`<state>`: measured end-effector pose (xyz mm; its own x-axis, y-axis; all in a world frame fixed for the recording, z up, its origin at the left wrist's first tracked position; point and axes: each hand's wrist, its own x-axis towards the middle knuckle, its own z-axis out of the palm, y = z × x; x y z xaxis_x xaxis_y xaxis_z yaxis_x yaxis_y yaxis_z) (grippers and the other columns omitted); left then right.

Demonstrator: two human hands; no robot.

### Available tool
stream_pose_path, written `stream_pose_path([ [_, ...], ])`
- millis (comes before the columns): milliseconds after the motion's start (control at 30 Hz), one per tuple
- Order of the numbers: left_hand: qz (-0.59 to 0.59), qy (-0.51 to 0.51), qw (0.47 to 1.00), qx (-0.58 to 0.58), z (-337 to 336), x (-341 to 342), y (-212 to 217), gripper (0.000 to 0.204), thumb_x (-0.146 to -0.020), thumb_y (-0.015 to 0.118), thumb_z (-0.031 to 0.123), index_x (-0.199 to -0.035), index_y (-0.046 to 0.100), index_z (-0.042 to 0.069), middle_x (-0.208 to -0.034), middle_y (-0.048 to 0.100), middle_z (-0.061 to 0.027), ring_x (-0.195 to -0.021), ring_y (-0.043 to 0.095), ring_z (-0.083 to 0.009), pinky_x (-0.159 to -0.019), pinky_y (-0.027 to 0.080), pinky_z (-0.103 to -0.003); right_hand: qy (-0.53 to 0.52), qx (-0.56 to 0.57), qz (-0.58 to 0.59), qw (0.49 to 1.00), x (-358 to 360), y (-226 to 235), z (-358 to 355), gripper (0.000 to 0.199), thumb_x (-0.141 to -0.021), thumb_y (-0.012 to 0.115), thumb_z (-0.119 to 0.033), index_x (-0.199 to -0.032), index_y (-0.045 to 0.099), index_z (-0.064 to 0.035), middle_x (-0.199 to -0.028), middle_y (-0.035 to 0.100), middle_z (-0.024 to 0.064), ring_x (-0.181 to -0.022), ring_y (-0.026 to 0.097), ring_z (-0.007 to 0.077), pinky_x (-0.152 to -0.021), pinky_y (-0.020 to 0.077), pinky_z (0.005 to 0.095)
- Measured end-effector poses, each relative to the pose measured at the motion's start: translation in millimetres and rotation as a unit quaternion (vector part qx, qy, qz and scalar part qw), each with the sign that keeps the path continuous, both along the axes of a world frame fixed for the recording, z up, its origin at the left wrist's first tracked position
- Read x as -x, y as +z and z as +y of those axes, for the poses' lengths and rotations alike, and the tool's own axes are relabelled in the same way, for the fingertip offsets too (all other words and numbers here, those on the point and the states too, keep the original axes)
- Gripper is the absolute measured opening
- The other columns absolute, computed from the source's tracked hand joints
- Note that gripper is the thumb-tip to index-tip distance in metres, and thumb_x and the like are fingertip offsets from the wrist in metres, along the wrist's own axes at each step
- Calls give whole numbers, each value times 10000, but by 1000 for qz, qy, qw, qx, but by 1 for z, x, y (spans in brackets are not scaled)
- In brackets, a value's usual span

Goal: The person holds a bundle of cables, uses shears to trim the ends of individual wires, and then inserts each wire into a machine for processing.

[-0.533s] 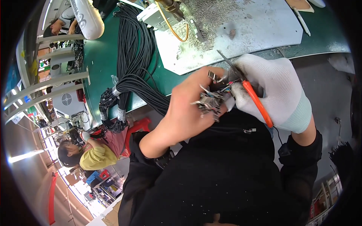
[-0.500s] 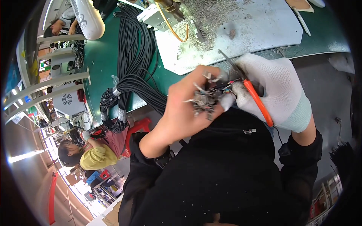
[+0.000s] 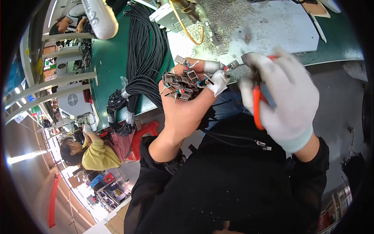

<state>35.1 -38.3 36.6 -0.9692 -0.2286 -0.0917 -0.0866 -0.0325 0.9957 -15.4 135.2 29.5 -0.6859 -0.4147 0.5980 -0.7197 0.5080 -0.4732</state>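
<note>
Head view shows the two hands apart, with a small gap between them. Half a second ago they were close together, with the tool crossing in front of the gloved one. Now the gloved right hand [image 3: 290,101] is off to the side, and the left hand [image 3: 186,113] has turned so its plugs show better. The right hand is closed around an orange-handled tool [image 3: 257,107]; it is blurry, so I cannot tell if the tool's tips are open. The left hand is curled around a bunch of small metal plugs [image 3: 191,76], and it pinches one single plug [image 3: 233,65] between thumb and pointing finger. I think this means the single plug is free of the tool, and only the left hand holds it up. It is in the air, by the near edge of the white board [image 3: 296,35] in the view. Its metal end points right and a bit up, and its long side slants the same way. Plugs in the bunch point all over. The orange handle runs nearly straight up and down, its low end toward the person
</note>
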Motion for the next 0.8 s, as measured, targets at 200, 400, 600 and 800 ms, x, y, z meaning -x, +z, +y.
stream_pose_path([
  [200, 9, 23, 996, 86, -3, -2, -5, 266, -731, 653, -93, -970, 551, -34, -862, 631, -64, -792, 583, -89, -711, 479, -213, -19, -76, -79, 994, -17, -3, -9, 282, -662, 713, -104, -920, 612, -50, -636, 551, 102, -553, 553, 254, -533, 445, 322],
  [400, 99, -30, 989, 106, 1, 0, -6, 293, -732, 636, -92, -1006, 551, -33, -855, 629, -47, -756, 553, -47, -670, 438, -179, 50, 45, -185, 980, -21, -16, -9, 170, -725, 676, -97, -870, 616, -33, -561, 512, 98, -466, 520, 247, -467, 412, 306],
  [600, 141, -134, 953, 231, -10, 4, -3, 264, -750, 616, -84, -1001, 553, -27, -806, 627, -16, -707, 527, -20, -627, 423, -170, 57, 66, -199, 976, -22, -17, -6, 162, -729, 667, -95, -871, 619, -32, -564, 514, 98, -466, 523, 250, -458, 401, 301],
  [800, 37, -47, 992, 111, -4, 3, -8, 211, -756, 645, -54, -952, 570, -32, -750, 612, 13, -645, 504, -9, -587, 415, -168, 16, 45, -135, 990, -16, -20, -13, 177, -725, 668, -96, -883, 622, -32, -577, 524, 110, -467, 520, 252, -467, 408, 302],
])
